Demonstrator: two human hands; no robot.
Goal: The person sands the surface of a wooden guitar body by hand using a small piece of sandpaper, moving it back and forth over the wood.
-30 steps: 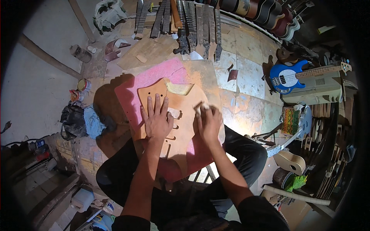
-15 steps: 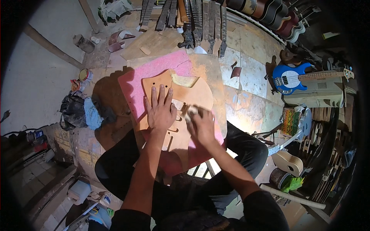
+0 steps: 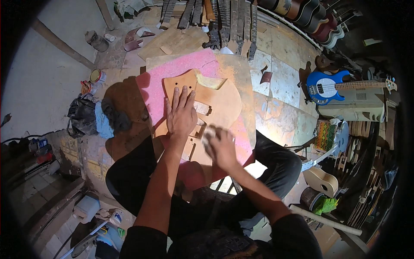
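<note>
A bare wooden electric guitar body [image 3: 226, 105], with several cut-outs, small holes and a pale carved recess, lies on a pink pad [image 3: 153, 86] over a board [image 3: 241, 69]. My left hand [image 3: 181, 116] rests flat on the body's left half, fingers extended toward two small holes. My right hand [image 3: 222, 146], smeared by motion, is curled round a small pale block or pad [image 3: 209, 134] on the lower middle of the body, beside the cut-outs. Its exact shape is too blurred to tell.
Guitar necks [image 3: 235, 26] lie beyond the board. A blue bass guitar [image 3: 323, 86], an acoustic body [image 3: 319, 181] and hanging guitar bodies [image 3: 297, 13] are at right. A black bag [image 3: 82, 116], blue cloth [image 3: 103, 121] and tins [image 3: 97, 75] sit left. My legs [image 3: 280, 159] flank the board.
My right hand, with the pale piece, has swept from the body's right edge down and left toward the middle cut-outs. My left hand stays flat. The whole view has shifted slightly.
</note>
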